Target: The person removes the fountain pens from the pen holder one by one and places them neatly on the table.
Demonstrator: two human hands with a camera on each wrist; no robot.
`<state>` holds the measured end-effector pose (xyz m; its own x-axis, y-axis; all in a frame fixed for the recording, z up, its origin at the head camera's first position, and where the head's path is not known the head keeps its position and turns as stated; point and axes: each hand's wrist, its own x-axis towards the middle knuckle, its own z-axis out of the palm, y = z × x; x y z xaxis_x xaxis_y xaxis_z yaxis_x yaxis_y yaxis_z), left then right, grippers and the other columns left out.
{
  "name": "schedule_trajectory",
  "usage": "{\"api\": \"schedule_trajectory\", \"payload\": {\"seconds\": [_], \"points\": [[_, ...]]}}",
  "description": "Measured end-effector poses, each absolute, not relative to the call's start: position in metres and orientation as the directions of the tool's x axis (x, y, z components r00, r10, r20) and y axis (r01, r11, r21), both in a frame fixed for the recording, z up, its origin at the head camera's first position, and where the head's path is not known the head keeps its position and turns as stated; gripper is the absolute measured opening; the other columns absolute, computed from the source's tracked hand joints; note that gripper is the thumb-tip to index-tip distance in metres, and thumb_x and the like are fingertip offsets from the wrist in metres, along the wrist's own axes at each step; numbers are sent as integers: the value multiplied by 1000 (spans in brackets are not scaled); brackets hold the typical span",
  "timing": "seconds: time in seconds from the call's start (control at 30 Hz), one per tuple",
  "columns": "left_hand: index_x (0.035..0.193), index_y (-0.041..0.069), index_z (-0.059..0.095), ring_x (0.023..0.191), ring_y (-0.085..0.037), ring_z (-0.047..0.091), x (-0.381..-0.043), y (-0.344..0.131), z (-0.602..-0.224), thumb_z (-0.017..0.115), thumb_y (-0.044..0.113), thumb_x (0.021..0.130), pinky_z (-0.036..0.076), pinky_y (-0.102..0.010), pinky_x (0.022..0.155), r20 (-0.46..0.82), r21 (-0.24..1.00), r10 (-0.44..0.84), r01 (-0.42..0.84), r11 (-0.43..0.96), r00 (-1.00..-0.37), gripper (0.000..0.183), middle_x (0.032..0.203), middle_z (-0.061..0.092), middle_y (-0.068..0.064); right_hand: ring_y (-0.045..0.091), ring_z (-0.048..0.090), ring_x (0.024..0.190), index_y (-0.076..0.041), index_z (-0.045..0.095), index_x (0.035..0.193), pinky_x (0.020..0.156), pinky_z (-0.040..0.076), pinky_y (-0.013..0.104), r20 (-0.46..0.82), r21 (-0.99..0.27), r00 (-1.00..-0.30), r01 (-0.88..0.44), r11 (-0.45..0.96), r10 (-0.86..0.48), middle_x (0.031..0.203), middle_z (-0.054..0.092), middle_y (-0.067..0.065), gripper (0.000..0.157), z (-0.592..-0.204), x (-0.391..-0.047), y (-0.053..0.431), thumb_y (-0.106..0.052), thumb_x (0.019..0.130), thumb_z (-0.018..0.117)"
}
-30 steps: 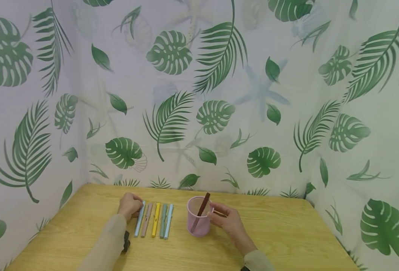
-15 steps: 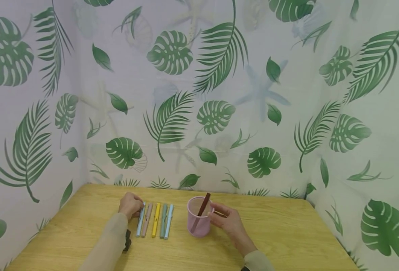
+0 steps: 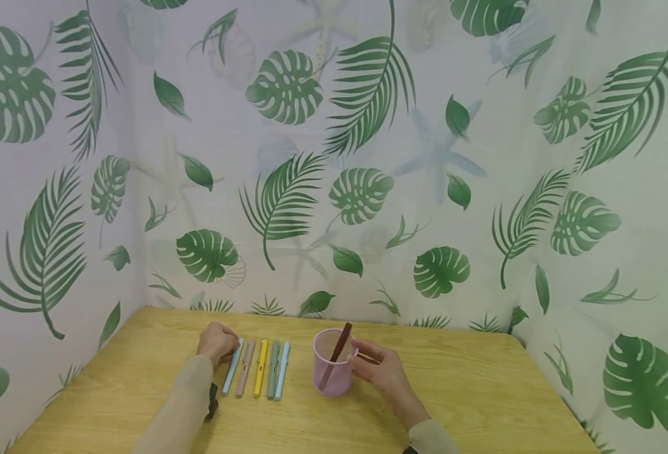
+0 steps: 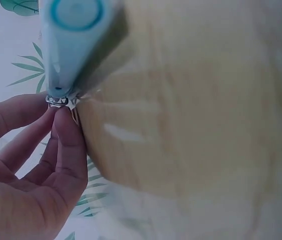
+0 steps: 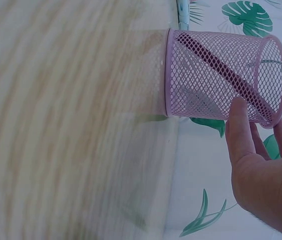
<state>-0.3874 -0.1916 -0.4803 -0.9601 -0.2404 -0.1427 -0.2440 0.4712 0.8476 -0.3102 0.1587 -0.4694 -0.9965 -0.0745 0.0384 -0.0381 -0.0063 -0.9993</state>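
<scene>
At the left end of a row of pens, my left hand pinches the far tip of a light blue pen. In the left wrist view, that light blue pen points toward the camera, thumb and fingertips at its clip end. My right hand holds the right side of a pink mesh pen holder near its rim. A dark brown pen leans inside it. The right wrist view shows the right hand's fingers against the mesh of the pen holder.
Right of the held pen lie a dusty pink pen, a yellow pen, a grey-green pen and another light blue pen. They rest on a wooden table. A leaf-print curtain stands behind it.
The near end of the held light blue pen swung slightly right, then left, and now sits farther from the dusty pink pen. My right hand and the pen holder have stayed put.
</scene>
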Motion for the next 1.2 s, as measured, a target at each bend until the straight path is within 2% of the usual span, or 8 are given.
{"api": "schedule_trajectory", "payload": {"seconds": [0.4,0.6,0.8,1.0,1.2], "points": [[100,-8,68,63,-15,58,-390,-193,-482,65,-4,83,52,-23,51,-155,855,-245,-255,452,-957,18,83,64,-12,24,63,112,3,57,133,89,57,36,37,-999,-997,-37,-6,-64,139,52,26,47,-469,-310,158,-9,90,71],[103,-8,68,63,-15,58,-389,-195,-483,64,-4,83,52,-24,52,-161,859,-241,-256,444,-957,22,81,64,-11,26,63,113,3,57,132,90,57,36,37,-999,-996,-37,-7,-80,139,51,29,46,-469,-310,159,-8,89,71],[105,-9,67,54,-13,53,-386,-196,-483,61,-3,81,45,-23,47,-127,875,-226,-217,432,-966,26,73,63,-9,26,63,113,6,54,134,90,56,36,37,-999,-996,-36,-12,-85,139,50,30,49,-469,-309,159,-9,89,71],[108,-7,68,57,-13,55,-382,-195,-478,64,5,84,43,-23,50,-34,874,-262,-155,460,-965,27,87,69,-13,26,63,114,4,55,134,91,56,36,38,-999,-996,-38,-6,-79,140,50,28,48,-468,-308,158,-9,90,70],[107,-1,70,67,-15,54,-379,-188,-471,66,14,90,44,-26,56,-38,894,-299,-166,417,-954,23,99,68,-15,26,63,114,4,55,134,91,56,36,43,-999,-996,-42,-8,-83,140,51,28,47,-467,-308,159,-9,91,70]]}}
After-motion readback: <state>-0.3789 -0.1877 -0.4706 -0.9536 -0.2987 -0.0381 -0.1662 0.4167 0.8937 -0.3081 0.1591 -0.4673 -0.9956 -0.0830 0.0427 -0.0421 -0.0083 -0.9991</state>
